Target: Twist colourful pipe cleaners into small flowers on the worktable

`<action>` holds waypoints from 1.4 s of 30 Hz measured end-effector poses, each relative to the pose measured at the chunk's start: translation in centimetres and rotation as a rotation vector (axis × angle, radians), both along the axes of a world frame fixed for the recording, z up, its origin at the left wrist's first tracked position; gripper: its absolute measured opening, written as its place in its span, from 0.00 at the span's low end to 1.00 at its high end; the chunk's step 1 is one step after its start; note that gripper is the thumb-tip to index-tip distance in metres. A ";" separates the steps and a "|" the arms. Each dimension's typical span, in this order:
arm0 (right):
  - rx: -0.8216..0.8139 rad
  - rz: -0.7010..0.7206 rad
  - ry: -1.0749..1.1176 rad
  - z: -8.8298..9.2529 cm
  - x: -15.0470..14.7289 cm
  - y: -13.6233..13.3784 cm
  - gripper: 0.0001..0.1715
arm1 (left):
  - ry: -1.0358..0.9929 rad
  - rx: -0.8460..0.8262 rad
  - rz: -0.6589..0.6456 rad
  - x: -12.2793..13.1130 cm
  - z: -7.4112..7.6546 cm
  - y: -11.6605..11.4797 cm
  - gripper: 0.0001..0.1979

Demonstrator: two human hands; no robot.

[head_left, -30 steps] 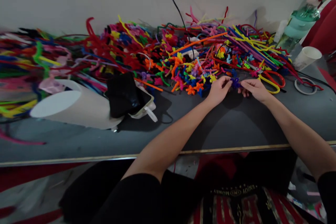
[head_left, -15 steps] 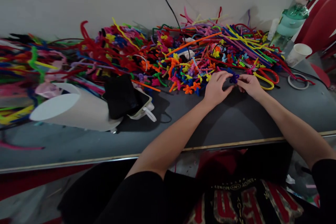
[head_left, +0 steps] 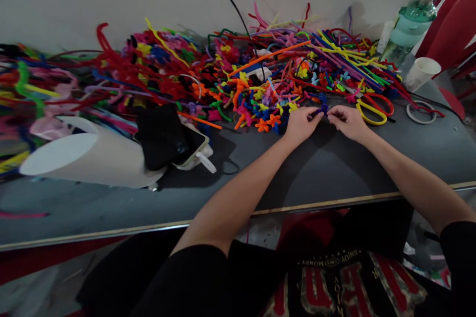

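Observation:
Between my two hands, over the dark table, is a small purple fuzzy-wire piece (head_left: 325, 108) with loops. My left hand (head_left: 302, 124) pinches it from the left side, thumb and fingertips together. From the right, my right hand (head_left: 348, 121) has its thumb and fingers closed at the piece's edge. Small fuzzy-wire flowers, among them an orange flower (head_left: 262, 125), lie just left of my left hand. Scissors with yellow and red handles (head_left: 373, 118) lie beside my right hand. Fingertips partly cover the purple piece.
A long heap of coloured fuzzy wires (head_left: 163, 67) runs along the wall. At left on the table (head_left: 208, 198) are a white curved holder (head_left: 111, 158) and a black device (head_left: 159, 136). A paper cup (head_left: 422, 73), a green bottle (head_left: 411, 29) and a white ring (head_left: 421, 113) are at right.
My left hand's fingers have closed in around the purple piece, which has shifted slightly left and is more covered. The view has turned a little, so the table's objects appear farther left.

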State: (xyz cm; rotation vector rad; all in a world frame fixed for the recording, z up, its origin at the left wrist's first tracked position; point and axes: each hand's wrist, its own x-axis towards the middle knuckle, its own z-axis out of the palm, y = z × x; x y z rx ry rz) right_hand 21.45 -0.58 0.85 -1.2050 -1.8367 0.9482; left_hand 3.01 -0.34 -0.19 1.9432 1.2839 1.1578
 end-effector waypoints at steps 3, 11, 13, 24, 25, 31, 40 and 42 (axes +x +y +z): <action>0.048 -0.015 -0.013 -0.1 -0.2 -0.1 0.19 | -0.071 -0.080 -0.033 -0.1 -0.1 0.5 0.10; 0.133 -0.046 -0.105 0.8 -0.5 -0.8 0.18 | -0.133 -0.087 0.010 0.0 -0.3 0.6 0.08; 0.141 -0.030 -0.106 1.0 -0.5 -1.0 0.18 | -0.144 -0.095 0.008 -0.1 -0.4 0.8 0.08; 0.243 -0.133 0.039 1.3 0.0 -0.6 0.13 | -0.219 -0.156 -0.123 0.0 -1.2 1.2 0.13; 0.252 -0.143 0.032 1.4 0.0 -0.7 0.13 | -0.215 -0.144 -0.110 0.0 -1.1 0.9 0.12; 0.185 -0.182 0.031 1.2 0.0 -0.9 0.15 | -0.092 -0.091 -0.119 -0.1 -0.5 0.1 0.11; 0.178 -0.177 0.033 1.5 -0.5 -1.1 0.16 | -0.193 -0.153 -0.212 -0.3 -1.0 0.8 0.11; 0.207 -0.162 0.017 1.6 -0.5 -1.2 0.16 | -0.221 -0.184 -0.234 -0.4 -1.3 1.0 0.10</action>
